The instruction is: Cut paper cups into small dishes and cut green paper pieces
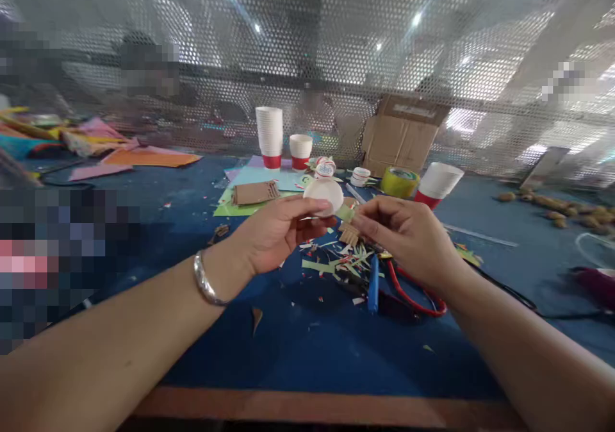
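Note:
Between thumb and fingers, my left hand (283, 233) grips a small round white paper piece (323, 196), like a shallow cup base. A silver bracelet circles that wrist. My right hand (398, 230) pinches a pale green paper strip (344, 213), its free end close to the white piece's edge; whether they touch I cannot tell. Below the hands lie paper scraps (353, 262), a blue-handled tool (373, 284) and red-handled scissors (418, 297), partly covered by my right hand. Small brown cardboard strips (349, 233) lie just behind the scraps.
Stacked white-and-red paper cups (270, 134) stand at the back, with another cup (300, 150) beside them. More cups (437, 182) lean at right near yellow tape (400, 182). A cardboard box (401, 137) rests against the perforated metal screen (307, 54). Coloured paper (148, 156) lies left.

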{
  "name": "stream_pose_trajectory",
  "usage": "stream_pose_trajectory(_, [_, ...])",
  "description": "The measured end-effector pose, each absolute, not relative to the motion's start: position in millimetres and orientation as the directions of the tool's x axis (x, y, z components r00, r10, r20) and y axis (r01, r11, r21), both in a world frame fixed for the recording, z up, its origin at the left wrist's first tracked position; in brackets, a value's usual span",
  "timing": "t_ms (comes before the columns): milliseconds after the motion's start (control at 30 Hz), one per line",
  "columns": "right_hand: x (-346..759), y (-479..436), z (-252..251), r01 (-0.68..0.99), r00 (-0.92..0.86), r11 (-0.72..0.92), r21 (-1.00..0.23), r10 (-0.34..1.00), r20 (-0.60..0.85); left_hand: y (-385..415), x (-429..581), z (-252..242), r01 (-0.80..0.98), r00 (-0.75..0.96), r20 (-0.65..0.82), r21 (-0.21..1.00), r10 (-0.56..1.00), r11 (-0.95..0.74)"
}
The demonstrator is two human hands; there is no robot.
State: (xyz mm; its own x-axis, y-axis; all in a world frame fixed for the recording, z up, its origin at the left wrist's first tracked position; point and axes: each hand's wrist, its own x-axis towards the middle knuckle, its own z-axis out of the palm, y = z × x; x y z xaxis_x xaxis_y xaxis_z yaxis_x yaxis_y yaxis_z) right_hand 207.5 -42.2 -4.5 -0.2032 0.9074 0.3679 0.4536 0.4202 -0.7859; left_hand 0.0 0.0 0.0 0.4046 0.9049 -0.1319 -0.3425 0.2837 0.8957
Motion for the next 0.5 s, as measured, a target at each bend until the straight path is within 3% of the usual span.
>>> stream_pose_trajectory(500, [201.3,-43.5,-0.4,0.401,-0.216,0.416,-0.816,0.909,0.357,-7.7,5.2,-6.2,-0.299,0.413,-0.090,0.927,0.906,0.228])
